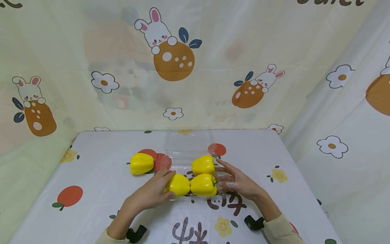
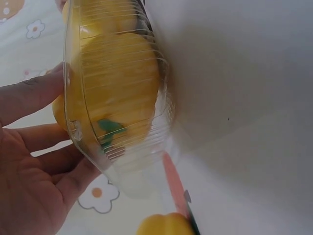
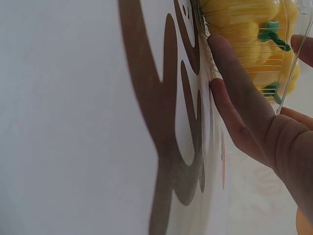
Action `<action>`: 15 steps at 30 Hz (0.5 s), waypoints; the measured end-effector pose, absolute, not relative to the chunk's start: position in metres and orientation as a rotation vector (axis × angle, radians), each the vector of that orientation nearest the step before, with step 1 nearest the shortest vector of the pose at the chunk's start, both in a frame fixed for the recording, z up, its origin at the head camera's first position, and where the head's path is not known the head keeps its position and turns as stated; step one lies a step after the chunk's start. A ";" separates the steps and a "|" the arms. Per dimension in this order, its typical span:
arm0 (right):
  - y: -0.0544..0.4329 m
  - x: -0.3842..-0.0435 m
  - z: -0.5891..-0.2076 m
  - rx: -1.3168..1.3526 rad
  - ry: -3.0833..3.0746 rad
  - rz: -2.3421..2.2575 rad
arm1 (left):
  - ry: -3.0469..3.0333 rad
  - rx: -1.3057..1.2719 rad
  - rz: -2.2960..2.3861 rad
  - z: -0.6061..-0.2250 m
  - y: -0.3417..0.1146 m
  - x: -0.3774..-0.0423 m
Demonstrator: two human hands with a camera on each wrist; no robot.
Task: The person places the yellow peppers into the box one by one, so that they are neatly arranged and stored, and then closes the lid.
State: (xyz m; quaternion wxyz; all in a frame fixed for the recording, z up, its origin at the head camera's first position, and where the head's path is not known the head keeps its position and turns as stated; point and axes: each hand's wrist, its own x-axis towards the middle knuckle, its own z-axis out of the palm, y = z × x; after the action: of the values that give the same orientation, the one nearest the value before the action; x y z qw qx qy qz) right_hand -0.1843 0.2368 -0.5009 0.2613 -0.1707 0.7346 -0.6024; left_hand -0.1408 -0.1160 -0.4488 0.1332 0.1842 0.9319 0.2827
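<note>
A clear plastic clamshell box (image 1: 179,162) lies with its lid (image 1: 189,142) folded back. Inside are a front-left yellow bell pepper (image 1: 179,185), a front-right yellow bell pepper (image 1: 203,185) and a rear yellow bell pepper (image 1: 203,165). My left hand (image 1: 153,189) holds the front-left pepper's outer end, thumb in front, fingers behind; its fingers meet the box rim in the left wrist view. My right hand (image 1: 240,181) rests straight fingers along the box's right wall; in the right wrist view two fingertips (image 3: 220,46) lie low against the ribbed side.
Another yellow bell pepper (image 1: 141,164) lies on the table left of the box. The tablecloth (image 1: 100,206) has fruit and flower prints. A patterned curtain (image 1: 122,101) hangs behind the table and at both sides.
</note>
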 end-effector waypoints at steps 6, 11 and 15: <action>0.237 -0.185 -0.501 -0.464 1.992 -1.630 | 2.705 0.550 0.826 -0.448 -0.116 -0.140; 0.237 -0.185 -0.502 -0.471 1.981 -1.640 | 2.712 0.573 0.833 -0.448 -0.117 -0.138; 0.237 -0.185 -0.503 -0.465 1.975 -1.644 | 2.711 0.582 0.857 -0.448 -0.118 -0.137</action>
State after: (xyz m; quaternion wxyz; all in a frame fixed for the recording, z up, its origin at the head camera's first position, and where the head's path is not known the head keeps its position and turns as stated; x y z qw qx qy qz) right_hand -0.1853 0.2370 -0.5027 0.2619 -0.1717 0.7300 -0.6075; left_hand -0.1374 -0.1176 -0.4483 0.1193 0.1992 0.9275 0.2930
